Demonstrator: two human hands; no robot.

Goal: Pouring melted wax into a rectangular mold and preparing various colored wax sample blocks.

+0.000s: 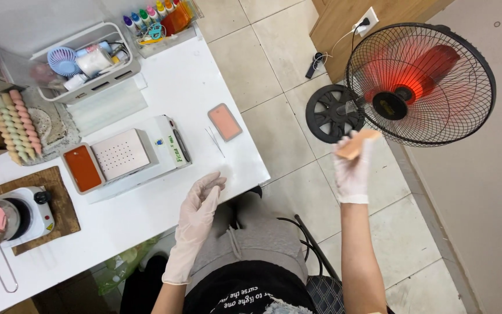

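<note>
Holding flat orange piece point(355, 143) up at running fan point(419, 83) in pinched right hand point(352, 171) — cooling step by the look — left hand point(201, 203) open, empty over table edge point(245, 174); next needs steady grip.

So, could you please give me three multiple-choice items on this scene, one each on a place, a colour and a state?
1. Where is the right hand?
A. on the table
B. raised before the fan
C. in the lap

2. What colour is the slab it holds?
A. blue
B. orange
C. green

3. How is the left hand?
A. open, empty
B. gripping tweezers
C. clenched

B: it is lifted near the fan's grille.
B: the slab looks pale orange.
A: the fingers are spread near the white table edge, holding nothing.
</note>
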